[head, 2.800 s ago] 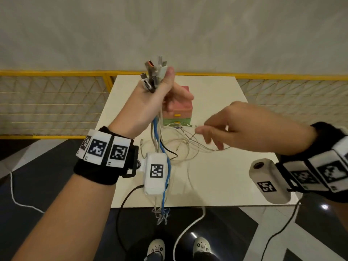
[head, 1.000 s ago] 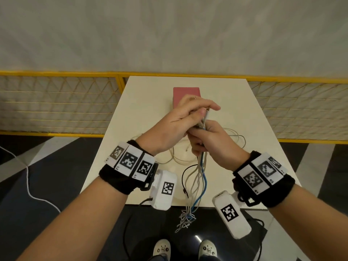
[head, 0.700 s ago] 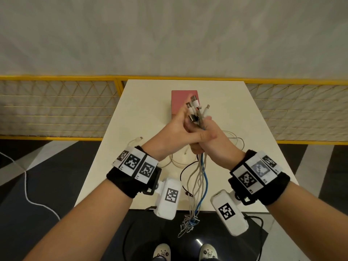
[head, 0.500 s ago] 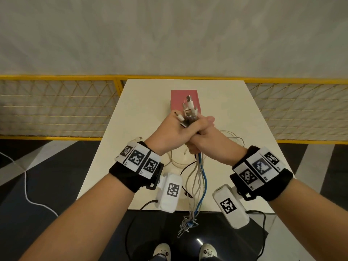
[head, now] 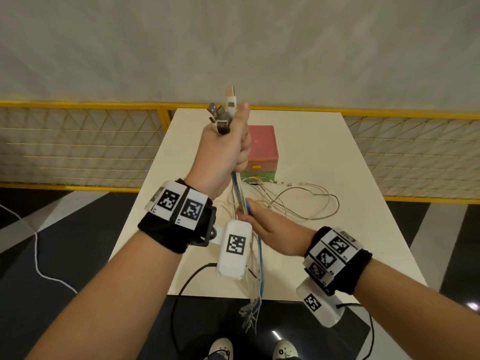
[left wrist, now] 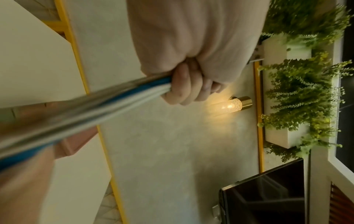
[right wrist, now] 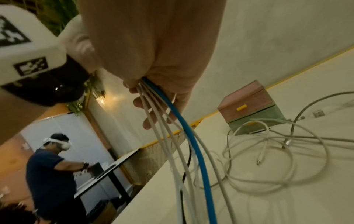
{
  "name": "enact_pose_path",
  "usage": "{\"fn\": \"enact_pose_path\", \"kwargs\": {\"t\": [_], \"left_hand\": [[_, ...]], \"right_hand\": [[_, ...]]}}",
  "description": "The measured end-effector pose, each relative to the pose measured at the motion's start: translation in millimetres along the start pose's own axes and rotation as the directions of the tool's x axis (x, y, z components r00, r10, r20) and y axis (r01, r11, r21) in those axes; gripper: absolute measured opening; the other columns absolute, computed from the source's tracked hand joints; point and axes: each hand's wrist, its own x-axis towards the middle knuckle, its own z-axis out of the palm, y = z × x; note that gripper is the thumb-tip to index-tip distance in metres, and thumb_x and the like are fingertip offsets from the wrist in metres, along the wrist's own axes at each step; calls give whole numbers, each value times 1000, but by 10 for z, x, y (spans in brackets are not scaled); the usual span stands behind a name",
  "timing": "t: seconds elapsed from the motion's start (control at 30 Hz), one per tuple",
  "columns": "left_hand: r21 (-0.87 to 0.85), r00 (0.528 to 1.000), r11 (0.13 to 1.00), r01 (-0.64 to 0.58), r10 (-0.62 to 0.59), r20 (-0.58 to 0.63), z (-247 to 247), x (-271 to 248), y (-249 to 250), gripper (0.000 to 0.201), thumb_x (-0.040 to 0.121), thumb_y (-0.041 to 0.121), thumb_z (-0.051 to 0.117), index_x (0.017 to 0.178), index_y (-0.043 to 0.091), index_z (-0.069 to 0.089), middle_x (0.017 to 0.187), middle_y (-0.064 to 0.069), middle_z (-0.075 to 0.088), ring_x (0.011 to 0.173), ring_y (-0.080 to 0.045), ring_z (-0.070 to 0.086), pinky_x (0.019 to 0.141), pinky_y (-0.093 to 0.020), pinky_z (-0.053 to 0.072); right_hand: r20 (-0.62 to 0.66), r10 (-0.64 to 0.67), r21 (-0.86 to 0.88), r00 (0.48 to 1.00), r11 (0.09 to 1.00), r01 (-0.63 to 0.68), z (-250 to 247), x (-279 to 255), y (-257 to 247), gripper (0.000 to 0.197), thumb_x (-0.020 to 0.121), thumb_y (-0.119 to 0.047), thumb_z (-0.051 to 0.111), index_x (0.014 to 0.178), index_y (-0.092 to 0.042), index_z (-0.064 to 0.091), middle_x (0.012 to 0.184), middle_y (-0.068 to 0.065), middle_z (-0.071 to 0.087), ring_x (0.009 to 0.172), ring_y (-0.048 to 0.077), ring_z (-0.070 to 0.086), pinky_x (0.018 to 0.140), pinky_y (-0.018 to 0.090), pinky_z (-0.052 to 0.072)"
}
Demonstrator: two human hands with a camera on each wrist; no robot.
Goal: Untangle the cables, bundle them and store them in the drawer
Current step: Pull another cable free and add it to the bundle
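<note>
My left hand (head: 230,144) is raised above the white table (head: 358,229) and grips the cable bundle (head: 240,189) just below its plugs (head: 224,114), which stick out above the fist. The white, grey and blue cables run straight down to my right hand (head: 248,213), whose fingers curl round them, then hang past the table's front edge. In the left wrist view the fist (left wrist: 188,84) closes on the taut cables (left wrist: 91,106). In the right wrist view the blue cable (right wrist: 193,145) passes my fingers (right wrist: 151,109). The pink and green drawer box (head: 262,152) stands behind.
Loose white cables (head: 298,201) lie tangled on the table to the right of the drawer box (right wrist: 250,106). A yellow-framed mesh fence (head: 78,146) runs behind the table. Another person (right wrist: 47,163) stands at a far table. A white cord (head: 39,263) lies on the floor.
Both hands were clasped together at the plug ends. My left hand has since risen with the plugs, and my right hand has slid down along the bundle, pulling it straight.
</note>
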Motion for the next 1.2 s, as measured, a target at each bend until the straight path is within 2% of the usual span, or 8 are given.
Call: {"fn": "enact_pose_path", "kwargs": {"t": [0.2, 0.33, 0.43, 0.53, 0.7, 0.83, 1.03, 1.2], "left_hand": [[-55, 999, 998, 38, -38, -9, -170, 52, -63, 46, 96, 30, 60, 59, 22, 33, 53, 4, 23, 38, -8, 18, 37, -18, 18], [-1, 997, 1000, 15, -15, 74, -303, 103, -82, 51, 90, 1, 64, 60, 23, 29, 50, 7, 23, 37, -8, 17, 37, -16, 20], [39, 998, 998, 44, -46, 52, -364, 139, -109, 51, 91, 0, 62, 60, 22, 28, 49, 8, 21, 37, -8, 15, 37, -16, 18], [103, 998, 992, 67, -68, 2, -369, 160, -171, 51, 96, 18, 60, 57, 23, 27, 47, 9, 21, 39, -10, 15, 39, -20, 18], [265, 997, 962, 72, -60, -51, -293, 191, -328, 61, 97, 35, 56, 41, 24, 36, 40, 6, 35, 42, -12, 38, 61, -28, 42], [222, 990, 966, 134, -123, -63, -279, 206, -378, 56, 97, 37, 56, 49, 24, 30, 45, 5, 28, 42, -15, 21, 43, -23, 21], [165, 987, 978, 126, -107, -121, -333, 229, -439, 51, 96, 44, 54, 56, 24, 31, 52, 1, 23, 42, -13, 19, 41, -24, 15], [141, 985, 983, 120, -100, -142, -380, 276, -563, 50, 97, 50, 47, 72, 12, 65, 55, 0, 31, 43, -11, 22, 40, -22, 17]], "right_hand": [[288, 220, -136, 932, 973, -188, 288, 33, 664, 33, 99, -35, 41, 119, -9, 43, 114, 12, 58, 104, 25, 57, 97, 44, 46], [440, 387, -293, 810, 915, -278, 84, 55, 1027, 77, 84, -13, 66, 147, -16, 23, 152, 1, 26, 138, 17, 30, 114, 32, 28], [243, 411, -349, 879, 882, -316, -135, 200, 1222, 54, 84, 7, 54, 133, -15, 47, 140, 4, 38, 129, 19, 44, 92, 19, 37], [8, 395, -501, 919, 797, -338, -215, 414, 1403, 40, 84, 8, 44, 110, -16, 62, 127, 4, 50, 115, 24, 54, 94, 28, 42], [117, 488, -678, 865, 676, -290, -151, 724, 1587, 33, 86, 0, 49, 118, -8, 55, 135, 6, 46, 117, 29, 54, 97, 38, 45], [89, 516, -742, 852, 605, -289, -60, 850, 1693, 32, 92, -12, 47, 123, -2, 49, 128, 16, 53, 112, 35, 56, 94, 42, 46], [-149, 195, -514, 969, 822, -244, -150, 832, 1480, 20, 81, 2, 56, 89, -15, 64, 98, 3, 64, 94, 25, 60, 82, 33, 46], [-453, 243, 159, 858, 969, -191, -361, 717, 1060, 15, 84, -6, 67, 95, -15, 63, 80, -1, 63, 73, 8, 60, 73, 24, 50]]}}
